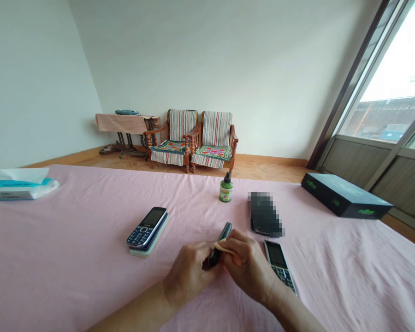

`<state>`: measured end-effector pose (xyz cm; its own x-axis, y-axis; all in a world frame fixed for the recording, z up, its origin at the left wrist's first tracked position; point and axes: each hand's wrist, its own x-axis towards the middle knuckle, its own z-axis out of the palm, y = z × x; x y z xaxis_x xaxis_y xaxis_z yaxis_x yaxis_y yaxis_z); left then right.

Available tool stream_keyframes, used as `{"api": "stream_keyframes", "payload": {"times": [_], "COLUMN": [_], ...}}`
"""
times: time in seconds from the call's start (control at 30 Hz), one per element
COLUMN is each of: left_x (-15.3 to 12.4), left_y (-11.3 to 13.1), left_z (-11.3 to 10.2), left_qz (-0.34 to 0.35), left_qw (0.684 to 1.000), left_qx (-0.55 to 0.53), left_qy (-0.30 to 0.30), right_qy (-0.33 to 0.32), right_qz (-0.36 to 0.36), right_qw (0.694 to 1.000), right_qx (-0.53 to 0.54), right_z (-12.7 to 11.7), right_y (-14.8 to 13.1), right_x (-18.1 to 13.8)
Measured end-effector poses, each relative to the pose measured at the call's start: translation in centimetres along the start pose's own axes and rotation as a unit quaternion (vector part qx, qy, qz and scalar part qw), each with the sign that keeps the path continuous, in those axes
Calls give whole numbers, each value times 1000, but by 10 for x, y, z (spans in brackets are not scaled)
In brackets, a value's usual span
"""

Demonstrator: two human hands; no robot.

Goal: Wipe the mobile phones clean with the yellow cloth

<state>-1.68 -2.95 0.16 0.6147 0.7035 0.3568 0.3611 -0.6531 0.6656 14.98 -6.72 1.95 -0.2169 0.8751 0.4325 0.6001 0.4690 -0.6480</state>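
Note:
My left hand [186, 273] is closed around the lower end of a dark phone [225, 229], which is turned up on its narrow edge. My right hand [251, 263] pinches a pale yellow cloth [232, 251] and presses it against the phone's side. The fingers cover much of the phone, so its screen cannot be made out. Just right of my right hand lies a keypad phone [278, 258], face up and partly behind the hand. To the left, a dark blue keypad phone [148, 227] rests on top of another flat device with a pale edge [141, 252].
A green pump bottle [226, 188] stands on the pink cloth [83, 276] beyond my hands. Right of it lies a dark pixelated object [265, 216]. A black box [346, 196] sits at the far right, a tissue pack [17, 188] at the far left. Two wooden chairs [212, 138] stand behind.

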Motion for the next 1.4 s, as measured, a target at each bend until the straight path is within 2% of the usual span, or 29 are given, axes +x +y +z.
{"api": "stream_keyframes", "payload": {"times": [0.13,0.33,0.47,0.67,0.73,0.83,0.97,1.07,1.27,1.4], "left_x": [0,-1,0,1,1,1,4,5,7,9], "left_y": [-1,0,0,2,0,-6,-15,-16,-11,-13], "left_z": [0,-3,-2,-4,-3,-4,-11,-16,-18,-28], "left_qz": [-2,15,0,12,11,20,34,31,21,29], "left_qw": [999,1000,1000,999,1000,998,995,995,995,993], "left_qx": [29,-9,3,-29,1,66,93,97,99,109], "left_qy": [13,0,6,-7,-3,2,-8,-11,-9,-42], "right_qy": [13,-43,-2,-53,-30,38,105,106,45,91], "right_qz": [6,-52,-26,-55,-43,-5,43,42,7,36], "right_qw": [1000,997,1000,996,998,999,993,992,999,994], "right_qx": [-3,27,9,36,34,4,-37,-48,-21,-58], "right_z": [-3,-4,-7,2,3,-1,-6,-3,9,3], "right_y": [2,-3,-2,-11,-8,7,30,28,4,18], "right_x": [0,-1,0,-4,-3,0,3,3,2,3]}}
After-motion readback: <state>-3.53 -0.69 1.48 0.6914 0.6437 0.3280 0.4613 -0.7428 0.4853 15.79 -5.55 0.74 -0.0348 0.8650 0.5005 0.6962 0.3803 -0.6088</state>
